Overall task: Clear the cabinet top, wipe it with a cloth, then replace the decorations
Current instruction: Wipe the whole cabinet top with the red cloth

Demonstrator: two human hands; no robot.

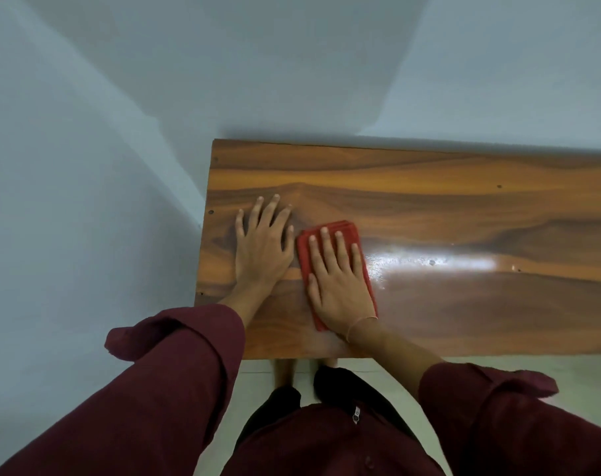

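The glossy brown wooden cabinet top (446,207) stretches from the middle of the view to the right edge. A folded red cloth (347,230) lies near its left end. My right hand (338,283) lies flat on the cloth, palm down, fingers slightly apart, pressing it against the wood. My left hand (263,245) rests flat on the bare wood just left of the cloth, fingers spread, holding nothing. No decorations are in view.
A pale blue-grey wall (154,115) runs behind the cabinet and along its left side. The cabinet's left edge and front edge are close to my hands. Light floor tiles (498,362) show below the front edge. A bright reflection (429,261) shines on the wood right of the cloth.
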